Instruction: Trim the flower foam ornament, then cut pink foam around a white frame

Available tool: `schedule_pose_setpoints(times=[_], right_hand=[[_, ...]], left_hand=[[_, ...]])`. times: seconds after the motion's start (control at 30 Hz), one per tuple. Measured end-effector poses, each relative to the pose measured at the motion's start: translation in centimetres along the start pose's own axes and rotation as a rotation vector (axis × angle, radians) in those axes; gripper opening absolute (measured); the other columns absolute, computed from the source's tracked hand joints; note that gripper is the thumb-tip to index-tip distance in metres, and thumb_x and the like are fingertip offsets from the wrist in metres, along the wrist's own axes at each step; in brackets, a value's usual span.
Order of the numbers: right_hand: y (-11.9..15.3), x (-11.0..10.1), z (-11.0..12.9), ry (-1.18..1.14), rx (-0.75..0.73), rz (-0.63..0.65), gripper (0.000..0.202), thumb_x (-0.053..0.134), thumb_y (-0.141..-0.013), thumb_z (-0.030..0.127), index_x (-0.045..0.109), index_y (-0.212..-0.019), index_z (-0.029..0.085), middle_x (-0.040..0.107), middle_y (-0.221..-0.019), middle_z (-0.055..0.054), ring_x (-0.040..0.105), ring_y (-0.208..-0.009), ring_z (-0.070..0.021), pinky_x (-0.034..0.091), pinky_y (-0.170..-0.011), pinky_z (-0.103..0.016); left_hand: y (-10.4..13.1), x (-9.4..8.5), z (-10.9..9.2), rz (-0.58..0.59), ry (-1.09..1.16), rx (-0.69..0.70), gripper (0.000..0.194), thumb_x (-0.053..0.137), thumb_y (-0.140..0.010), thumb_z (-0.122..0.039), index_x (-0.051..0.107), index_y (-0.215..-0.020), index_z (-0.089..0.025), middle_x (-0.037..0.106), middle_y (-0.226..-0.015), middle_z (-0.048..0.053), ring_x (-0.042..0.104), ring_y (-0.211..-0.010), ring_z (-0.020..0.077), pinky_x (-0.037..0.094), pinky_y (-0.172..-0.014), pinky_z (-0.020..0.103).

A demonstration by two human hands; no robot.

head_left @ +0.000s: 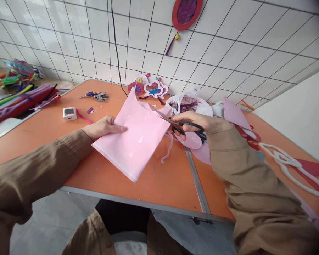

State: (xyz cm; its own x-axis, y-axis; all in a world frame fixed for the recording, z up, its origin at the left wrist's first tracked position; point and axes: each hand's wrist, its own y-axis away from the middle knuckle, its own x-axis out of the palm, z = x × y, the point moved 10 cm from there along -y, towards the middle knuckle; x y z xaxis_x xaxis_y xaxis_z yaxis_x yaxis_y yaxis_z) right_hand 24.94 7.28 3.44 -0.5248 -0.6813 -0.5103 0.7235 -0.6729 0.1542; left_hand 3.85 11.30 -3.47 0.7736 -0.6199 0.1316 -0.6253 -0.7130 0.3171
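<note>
A pink sheet [134,141] is held tilted above the orange table, its far edge cut into a curved notch. My left hand [103,128] grips the sheet's left side, thumb on top and the other fingers hidden underneath. In my right hand [196,122] is a pair of black-handled scissors [190,126], with the fingers wrapped round the handles. The blades reach over the sheet's upper right part, close to the cut edge. Pink cut-out pieces [192,140] lie on the table below my right hand, beside a pale curled strip [168,150].
Keys [95,95] and a small white device [69,113] lie at the left. Decorated cut-outs [152,88] and a white plastic bag [192,102] stand along the tiled wall. Colourful pipe cleaners [18,99] are piled far left. A white loop [295,166] lies right on the orange table [108,177].
</note>
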Motion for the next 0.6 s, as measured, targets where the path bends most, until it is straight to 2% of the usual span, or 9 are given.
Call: schedule_pose_setpoints(times=[0.07, 0.17, 0.27, 0.6], right_hand=[[-0.5, 0.3, -0.1, 0.001, -0.024, 0.000, 0.061, 0.064, -0.085, 0.072, 0.062, -0.093, 0.011, 0.060, -0.069, -0.001, 0.056, -0.059, -0.0121, 0.043, -0.061, -0.026], [-1.0, 0.7, -0.2, 0.023, -0.071, -0.003, 0.057, 0.062, -0.087, 0.071, 0.060, -0.083, 0.014, 0.059, -0.071, -0.001, 0.055, -0.058, -0.0112, 0.042, -0.057, -0.025], [-1.3, 0.7, -0.2, 0.023, -0.109, -0.018, 0.056, 0.061, -0.088, 0.069, 0.060, -0.081, 0.014, 0.059, -0.072, -0.001, 0.054, -0.058, -0.0109, 0.041, -0.054, -0.025], [-1.8, 0.9, -0.5, -0.080, -0.094, -0.078, 0.055, 0.067, -0.083, 0.070, 0.060, -0.081, 0.015, 0.058, -0.067, 0.001, 0.052, -0.051, -0.0097, 0.039, -0.045, -0.023]], left_hand=[[0.0, 0.5, 0.1, 0.031, 0.023, 0.006, 0.034, 0.096, -0.060, -0.034, 0.081, -0.080, -0.012, 0.080, -0.078, 0.011, 0.078, -0.073, 0.0275, 0.065, -0.081, 0.038], [0.1, 1.1, 0.3, 0.064, 0.004, -0.006, 0.027, 0.093, -0.067, -0.030, 0.081, -0.082, -0.012, 0.081, -0.080, 0.010, 0.079, -0.080, 0.0281, 0.064, -0.083, 0.038], [0.2, 1.3, 0.3, 0.076, -0.024, -0.018, 0.023, 0.089, -0.072, -0.029, 0.082, -0.085, -0.012, 0.081, -0.084, 0.011, 0.079, -0.082, 0.0273, 0.064, -0.083, 0.037], [0.2, 1.7, 0.1, 0.106, -0.049, -0.006, 0.024, 0.089, -0.072, -0.030, 0.082, -0.086, -0.012, 0.082, -0.087, 0.011, 0.079, -0.080, 0.0265, 0.064, -0.081, 0.035]])
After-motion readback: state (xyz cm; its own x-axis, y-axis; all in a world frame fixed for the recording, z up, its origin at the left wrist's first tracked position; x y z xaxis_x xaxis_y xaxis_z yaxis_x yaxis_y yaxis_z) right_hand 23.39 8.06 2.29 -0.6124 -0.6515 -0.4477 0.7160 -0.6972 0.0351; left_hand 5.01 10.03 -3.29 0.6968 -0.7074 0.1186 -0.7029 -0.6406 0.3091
